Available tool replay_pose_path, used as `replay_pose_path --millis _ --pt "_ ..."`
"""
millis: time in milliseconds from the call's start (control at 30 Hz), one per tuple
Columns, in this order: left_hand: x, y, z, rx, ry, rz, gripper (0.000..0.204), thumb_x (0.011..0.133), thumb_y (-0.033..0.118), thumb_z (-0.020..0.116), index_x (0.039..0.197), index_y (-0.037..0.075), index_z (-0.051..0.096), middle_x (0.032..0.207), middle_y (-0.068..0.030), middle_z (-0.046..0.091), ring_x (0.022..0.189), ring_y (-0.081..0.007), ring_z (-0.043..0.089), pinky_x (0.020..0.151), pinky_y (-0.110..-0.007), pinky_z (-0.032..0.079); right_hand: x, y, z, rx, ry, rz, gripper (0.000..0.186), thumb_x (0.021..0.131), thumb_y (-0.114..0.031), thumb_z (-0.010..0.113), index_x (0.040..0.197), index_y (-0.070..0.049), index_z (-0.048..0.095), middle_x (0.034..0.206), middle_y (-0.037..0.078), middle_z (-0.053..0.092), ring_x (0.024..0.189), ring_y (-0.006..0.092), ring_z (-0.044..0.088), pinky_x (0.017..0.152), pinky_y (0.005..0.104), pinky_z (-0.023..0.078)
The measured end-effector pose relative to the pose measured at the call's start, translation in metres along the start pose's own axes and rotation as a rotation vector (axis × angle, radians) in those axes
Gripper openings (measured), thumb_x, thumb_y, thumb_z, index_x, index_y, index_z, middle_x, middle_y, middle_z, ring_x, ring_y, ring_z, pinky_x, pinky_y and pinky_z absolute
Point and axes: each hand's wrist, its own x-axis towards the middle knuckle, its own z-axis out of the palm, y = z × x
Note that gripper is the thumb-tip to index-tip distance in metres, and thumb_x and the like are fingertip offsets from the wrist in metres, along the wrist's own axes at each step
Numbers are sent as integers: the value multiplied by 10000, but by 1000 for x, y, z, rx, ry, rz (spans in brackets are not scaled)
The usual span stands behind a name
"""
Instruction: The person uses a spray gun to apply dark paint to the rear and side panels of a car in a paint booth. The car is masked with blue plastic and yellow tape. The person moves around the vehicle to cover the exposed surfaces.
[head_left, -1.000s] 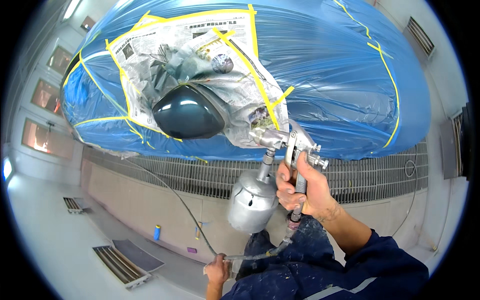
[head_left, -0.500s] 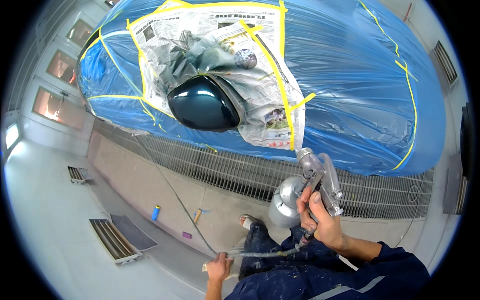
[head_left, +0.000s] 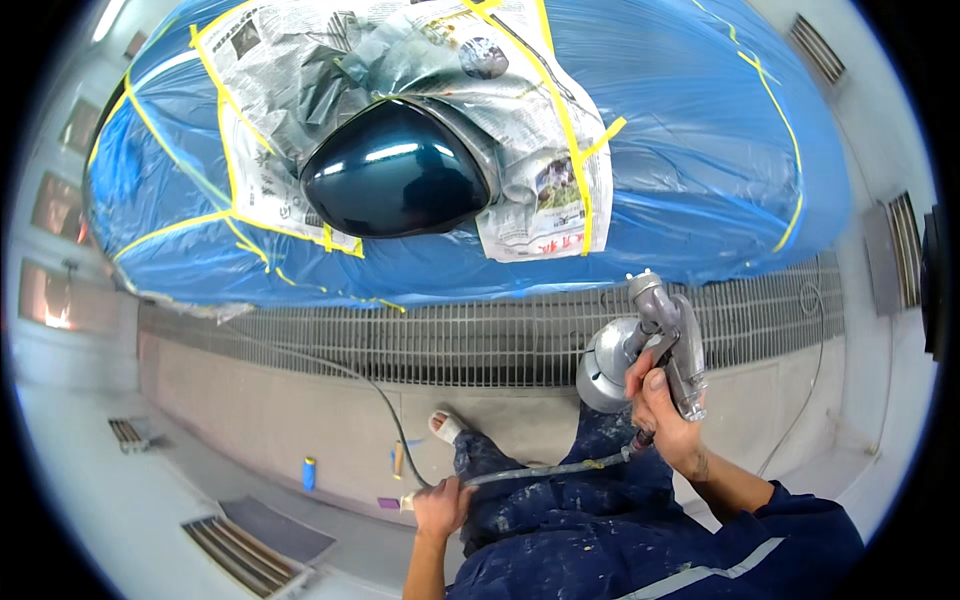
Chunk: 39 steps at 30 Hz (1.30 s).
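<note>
My right hand (head_left: pixel 667 411) is wrapped round the handle of a spray gun (head_left: pixel 668 318) with a silver metal cup (head_left: pixel 606 366) on its side. From the gun's base a grey air hose (head_left: pixel 545 470) runs across my thighs to my left hand (head_left: pixel 442 505), which is closed on it. Beyond the hands, a glossy dark blue-green car mirror housing (head_left: pixel 396 172) sticks out through newspaper sheets (head_left: pixel 545 215) edged with yellow tape. The gun is to the right of the housing and nearer to me, apart from it. No spray shows at its nozzle.
Blue plastic film (head_left: pixel 690 170) covers the car around the newspaper. A metal floor grating (head_left: pixel 480 345) runs alongside it. The hose trails left over the floor. A blue can-like object (head_left: pixel 309 474), a small purple block (head_left: pixel 388 503) and vents (head_left: pixel 240 555) lie to the left.
The view has shifted, and the mirror housing now looks larger and nearer. My right hand has carried the spray gun slightly rightward in view. Both hands keep their grip.
</note>
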Motion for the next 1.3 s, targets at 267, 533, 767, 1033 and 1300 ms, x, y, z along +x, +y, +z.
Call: replay_pose_path --millis 267,533,767,1033,1300 --pt "-4 -162 -55 -16 -138 124 332 886 390 654 753 96 573 592 -128 608 544 -363 615 530 -452 474 -28 11 140 124 458 -124 463 1007 -464 480 947 -5 494 773 77 551 424 49 323 402 221 276" --pt "4 -223 -95 -105 -187 332 344 882 362 659 702 97 533 578 -116 596 488 -337 592 473 -435 461 -43 12 210 21 702 -209 431 1008 -445 485 952 -18 495 778 90 562 428 48 338 400 215 273" --pt "7 -243 -94 -146 -175 300 334 909 380 623 729 101 580 552 -110 578 484 -350 583 493 -454 456 -17 -8 255 -42 867 -308 350 1005 -385 537 974 -36 529 745 43 538 450 35 341 404 210 260" --pt "-25 -290 -86 -126 -165 281 315 867 382 661 723 112 587 560 -110 589 484 -339 594 483 -444 462 6 -25 346 -418 312 -331 237 920 -175 661 1055 11 604 746 153 648 667 252 640 625 370 494" --pt "-40 -297 -94 -212 -162 408 268 854 366 686 768 120 620 618 -93 622 505 -323 608 501 -428 481 -6 -57 369 -256 -77 -149 252 936 -224 675 1019 -1 590 756 84 584 683 156 581 634 303 473"
